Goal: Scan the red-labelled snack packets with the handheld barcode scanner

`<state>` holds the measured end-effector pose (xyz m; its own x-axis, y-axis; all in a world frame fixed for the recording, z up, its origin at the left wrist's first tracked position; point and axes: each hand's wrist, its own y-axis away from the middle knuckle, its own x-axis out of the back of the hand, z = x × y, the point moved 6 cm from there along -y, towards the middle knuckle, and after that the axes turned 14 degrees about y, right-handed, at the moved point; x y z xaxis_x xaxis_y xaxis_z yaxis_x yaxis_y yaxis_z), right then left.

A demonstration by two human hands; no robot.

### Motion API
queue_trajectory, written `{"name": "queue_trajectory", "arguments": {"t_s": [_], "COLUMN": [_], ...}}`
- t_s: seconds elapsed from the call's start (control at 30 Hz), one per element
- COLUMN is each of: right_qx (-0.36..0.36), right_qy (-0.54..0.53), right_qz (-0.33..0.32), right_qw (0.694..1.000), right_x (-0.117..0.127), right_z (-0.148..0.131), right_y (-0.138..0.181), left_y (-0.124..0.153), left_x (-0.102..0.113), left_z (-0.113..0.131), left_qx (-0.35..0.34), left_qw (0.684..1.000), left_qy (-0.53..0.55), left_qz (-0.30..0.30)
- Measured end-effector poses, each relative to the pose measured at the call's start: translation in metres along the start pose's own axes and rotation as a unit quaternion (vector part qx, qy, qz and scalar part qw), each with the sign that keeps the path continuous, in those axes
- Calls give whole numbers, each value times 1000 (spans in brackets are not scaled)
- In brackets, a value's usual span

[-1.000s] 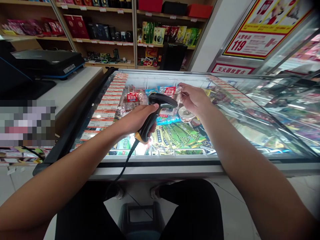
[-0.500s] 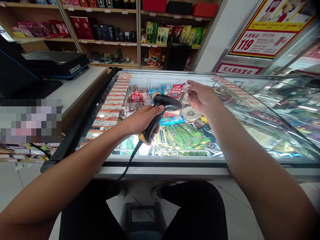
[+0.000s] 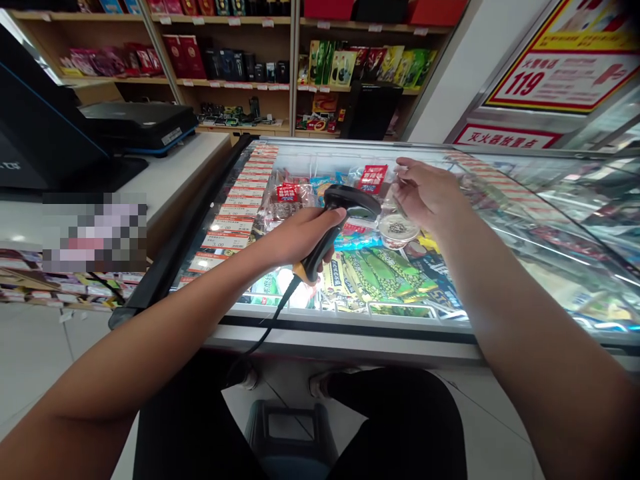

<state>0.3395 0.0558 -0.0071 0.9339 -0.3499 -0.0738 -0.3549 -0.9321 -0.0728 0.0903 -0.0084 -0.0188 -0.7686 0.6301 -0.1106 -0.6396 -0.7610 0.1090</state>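
Black scanner (image 3: 353, 195), grip wrapped by my L fingers (image 3: 330, 219); R fingers (image 3: 413, 175) pinched narrow on clear red-label pkt (image 3: 373, 179), just past scanner head. Below: tub (image 3: 399, 229), green pkts (image 3: 387, 272) in freezer (image 3: 350, 341); white tabletop (image 3: 200, 160) at L, shelves (image 3: 277, 87) at back.

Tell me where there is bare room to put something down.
A bare patch of white counter lies between the scale and the freezer's dark left edge. The front rim is bare but narrow between the scanner cord and the right forearm. Inside and above, it is crowded: packets, a tub, the scanner in the left grip, the right grip.
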Motion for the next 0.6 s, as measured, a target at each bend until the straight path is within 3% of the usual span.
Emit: {"name": "queue_trajectory", "arguments": {"t_s": [0.2, 0.37, 0.5, 0.6], "right_qx": [52, 3, -41, 23], "right_qy": [-11, -60, 9, 176], "right_qz": [108, 219, 266, 260], "right_qw": [993, 974, 963, 949], "right_x": [44, 105, 132, 139], "right_z": [-27, -25, -10, -10], "right_y": [-20, -43, -50, -53], "left_y": [0, -5, -7, -7], "left_x": [2, 7, 10, 13], "left_z": [8, 9, 8, 8], "left_qx": [-30, -41, -24, -20], "left_qw": [999, 996, 993, 992], "left_qy": [31, 73, 108, 103], "left_qz": [29, 42, 46, 63]}}
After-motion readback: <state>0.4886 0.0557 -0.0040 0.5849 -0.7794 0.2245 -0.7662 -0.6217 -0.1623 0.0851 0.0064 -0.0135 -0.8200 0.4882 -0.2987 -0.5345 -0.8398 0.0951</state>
